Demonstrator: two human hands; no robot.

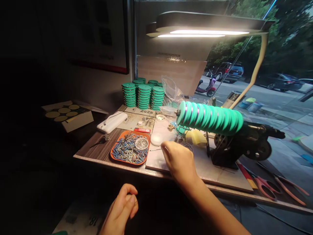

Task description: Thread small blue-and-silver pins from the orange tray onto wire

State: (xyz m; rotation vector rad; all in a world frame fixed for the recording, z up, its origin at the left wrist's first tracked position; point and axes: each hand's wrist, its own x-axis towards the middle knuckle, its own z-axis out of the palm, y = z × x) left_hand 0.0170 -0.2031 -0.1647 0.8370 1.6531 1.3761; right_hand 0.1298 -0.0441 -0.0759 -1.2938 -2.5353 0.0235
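My right hand (180,160) is closed above the pale work board, its back toward me. A thin dark rod (155,149) reaches left from its fingertips; whether the fingers grip it is not clear. Low in front of the table edge, my left hand (123,207) is closed with the thumb against the curled fingers; anything inside is hidden. To the right hand's left are a white round dish (157,139) and an orange tray (111,156) of small blue and grey cylindrical parts, with a white cup (142,144) of tiny metal pieces in it. Behind stands a row of green discs (210,117) on a spindle.
A dark geared machine (234,147) carries the spindle at the right. Scissors (265,187) and pliers (288,182) lie near the right edge. Stacks of green spools (144,96) stand at the back, left of clear plastic bags (171,89). A lamp (207,23) hangs overhead.
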